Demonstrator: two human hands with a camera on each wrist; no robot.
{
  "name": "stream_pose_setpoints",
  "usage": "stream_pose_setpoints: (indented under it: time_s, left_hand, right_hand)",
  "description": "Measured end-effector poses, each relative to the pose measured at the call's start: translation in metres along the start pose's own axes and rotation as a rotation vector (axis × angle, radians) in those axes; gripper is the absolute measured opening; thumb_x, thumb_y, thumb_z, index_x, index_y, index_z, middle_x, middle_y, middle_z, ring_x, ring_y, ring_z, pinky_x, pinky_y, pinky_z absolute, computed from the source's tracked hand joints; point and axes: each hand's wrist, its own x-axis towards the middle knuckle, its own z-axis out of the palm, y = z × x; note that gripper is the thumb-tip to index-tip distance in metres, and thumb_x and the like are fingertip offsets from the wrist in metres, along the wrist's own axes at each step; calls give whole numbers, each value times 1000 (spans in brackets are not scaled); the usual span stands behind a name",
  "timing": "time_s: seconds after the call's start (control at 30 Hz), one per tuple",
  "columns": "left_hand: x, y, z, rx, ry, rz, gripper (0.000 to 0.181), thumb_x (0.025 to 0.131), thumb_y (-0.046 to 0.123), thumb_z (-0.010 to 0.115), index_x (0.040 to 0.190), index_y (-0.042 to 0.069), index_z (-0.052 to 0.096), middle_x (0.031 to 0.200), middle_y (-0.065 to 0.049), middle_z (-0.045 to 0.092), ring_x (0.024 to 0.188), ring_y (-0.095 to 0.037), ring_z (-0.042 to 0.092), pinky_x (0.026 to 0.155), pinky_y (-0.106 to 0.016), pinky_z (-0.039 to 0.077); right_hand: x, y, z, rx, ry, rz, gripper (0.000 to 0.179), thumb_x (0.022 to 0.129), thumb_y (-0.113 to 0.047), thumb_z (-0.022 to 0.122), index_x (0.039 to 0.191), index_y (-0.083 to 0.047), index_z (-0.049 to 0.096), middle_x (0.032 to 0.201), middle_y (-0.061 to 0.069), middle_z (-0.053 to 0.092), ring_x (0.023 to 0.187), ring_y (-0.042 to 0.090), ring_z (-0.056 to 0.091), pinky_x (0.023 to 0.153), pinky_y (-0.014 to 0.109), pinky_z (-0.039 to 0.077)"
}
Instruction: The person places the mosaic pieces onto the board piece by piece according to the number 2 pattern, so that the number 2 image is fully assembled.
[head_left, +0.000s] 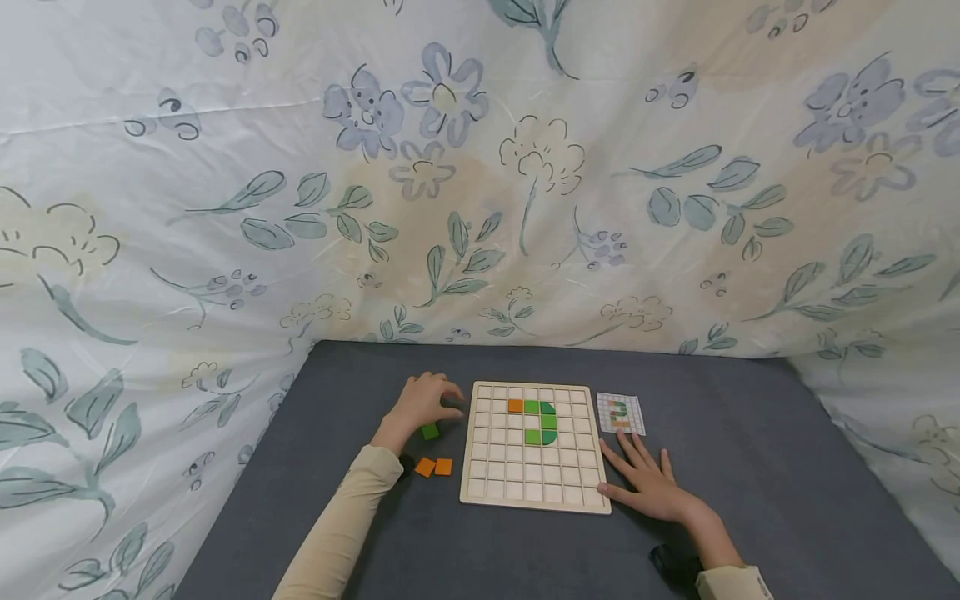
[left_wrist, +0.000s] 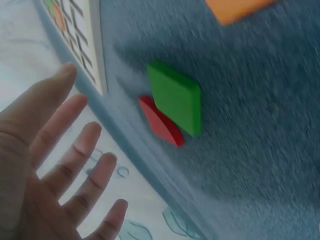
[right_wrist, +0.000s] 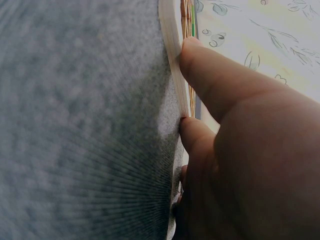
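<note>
My left hand (head_left: 423, 402) hovers left of the wooden grid board (head_left: 498, 492), its fingers spread with nothing between them in the left wrist view. Close to it lie a green square tile (left_wrist: 175, 97) and a red curved-edge piece (left_wrist: 161, 122), partly covered by the green one. On the board sit an orange tile (head_left: 515, 406), several green squares (head_left: 549, 422) and two darker green rounded pieces (head_left: 550, 437). My right hand (head_left: 652, 483) lies with fingers spread at the board's right edge, thumb and index finger touching it in the right wrist view.
A small pattern card (head_left: 620, 413) lies right of the board, just beyond the right fingertips. Two orange tiles (head_left: 443, 467) rest on the dark grey cloth (head_left: 540, 550) left of the board. A floral curtain (head_left: 480, 208) hangs behind the table.
</note>
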Motion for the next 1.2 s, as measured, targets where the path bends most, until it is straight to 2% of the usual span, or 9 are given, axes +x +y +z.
stream_pose_setpoints:
  time_s: [0.33,0.6,0.73,0.87,1.03,1.2]
  left_hand:
    - [-7,-12,-6,11,-42,-67,28,77,34,75,101,21,71,105,-3,61,93,-25,52,85,-51,39]
    - [-14,-17,-3,63,-50,-123,27,74,38,76,93,21,70,95,-1,61,89,-24,52,81,-50,40]
    - [-15,-19,-2,80,-44,-146,27,73,39,77,91,20,69,88,1,59,83,-21,51,79,-48,41]
    - [-14,-21,-2,83,-52,-167,26,72,39,77,88,20,69,86,1,58,82,-21,49,79,-48,40]
    - [-14,-22,-1,77,-58,-170,23,73,38,77,84,20,67,84,2,56,79,-20,47,77,-46,39]
    - [-12,-21,-1,71,-58,-146,19,75,33,77,84,20,68,82,2,55,79,-19,46,76,-45,39]
  right_hand:
    - [-1,-10,-6,-9,-16,34,76,87,-52,55,147,-16,26,154,21,6,139,45,-2,97,71,-13]
    - [-2,-3,0,20,5,-15,73,88,-51,54,148,-19,26,154,20,4,139,43,-6,96,71,-16]
    - [-2,-3,0,20,2,-7,74,88,-53,53,148,-20,25,154,19,4,140,42,-6,97,71,-15]
    - [-2,-8,-4,16,-5,7,74,88,-50,55,147,-15,26,153,21,6,138,46,-3,96,71,-13]
    - [-2,-12,-7,-4,-8,24,75,88,-50,55,147,-16,27,154,20,6,139,45,-2,97,71,-13]
    - [-1,-7,-2,14,11,4,74,87,-50,55,147,-17,28,154,20,7,139,44,-3,96,71,-14]
